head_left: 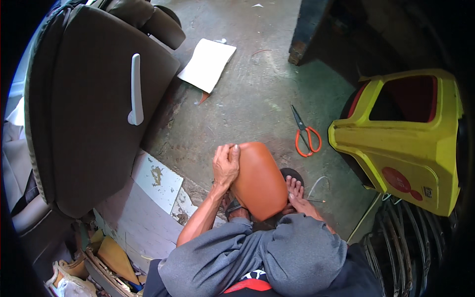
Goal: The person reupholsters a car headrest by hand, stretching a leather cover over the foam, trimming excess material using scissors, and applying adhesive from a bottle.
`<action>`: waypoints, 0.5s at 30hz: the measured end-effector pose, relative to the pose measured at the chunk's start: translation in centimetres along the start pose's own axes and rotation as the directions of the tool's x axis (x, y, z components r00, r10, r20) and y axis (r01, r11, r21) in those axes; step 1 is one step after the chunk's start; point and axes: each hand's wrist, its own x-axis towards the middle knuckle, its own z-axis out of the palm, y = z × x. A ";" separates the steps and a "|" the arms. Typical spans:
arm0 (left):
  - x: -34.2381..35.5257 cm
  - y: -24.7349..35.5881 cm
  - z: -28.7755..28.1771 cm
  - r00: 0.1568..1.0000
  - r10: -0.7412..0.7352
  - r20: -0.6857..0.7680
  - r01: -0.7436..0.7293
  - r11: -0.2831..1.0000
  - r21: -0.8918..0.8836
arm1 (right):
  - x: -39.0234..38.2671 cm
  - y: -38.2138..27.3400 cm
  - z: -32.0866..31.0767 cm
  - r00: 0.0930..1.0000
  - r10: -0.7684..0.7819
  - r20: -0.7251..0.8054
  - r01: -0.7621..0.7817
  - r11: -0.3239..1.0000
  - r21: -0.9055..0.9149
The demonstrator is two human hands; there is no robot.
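A smooth orange-brown pad [258, 180], shaped like a headrest, stands tilted between my knees. My left hand [227, 163] grips its upper left edge, with the thumb on top and the fingers bent over the rim. At its lower right side, next to my sandalled foot, is my right hand [300, 204]; its thumb lies along the edge and the other fingers are mostly hidden by the pad. Beside that hand, a thin dark rod [317, 200] with a pale tip sticks out; whether it is held is unclear. Scissors [305, 136] with orange handles lie on the floor beyond.
A dark brown seat [94, 99] with a white lever fills the left. White sheet material [208, 64] lies ahead on the concrete floor. At right are a yellow plastic housing [401, 143] and black wire frames [405, 242]. Scraps [116, 257] are heaped at lower left.
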 end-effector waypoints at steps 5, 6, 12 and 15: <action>2.0 -2.2 -5.1 0.954 -0.276 -0.121 0.272 0.961 -0.047 | 3.6 -2.9 -1.0 0.909 -0.365 0.201 0.387 0.918 -0.084; 2.4 -2.6 -7.1 0.944 -0.287 -0.165 0.282 0.958 -0.052 | 4.4 -8.7 -3.4 0.937 -0.231 0.263 0.080 0.874 0.479; 0.6 -1.7 -8.2 0.942 -0.333 -0.030 0.295 0.870 -0.394 | 15.7 -17.2 -8.1 0.897 -0.340 -0.283 0.420 0.856 0.300; -2.9 -0.1 -5.2 0.875 -0.450 0.177 0.465 0.682 -0.564 | 18.0 -21.7 -10.1 0.909 -0.306 -0.282 0.313 0.950 -0.022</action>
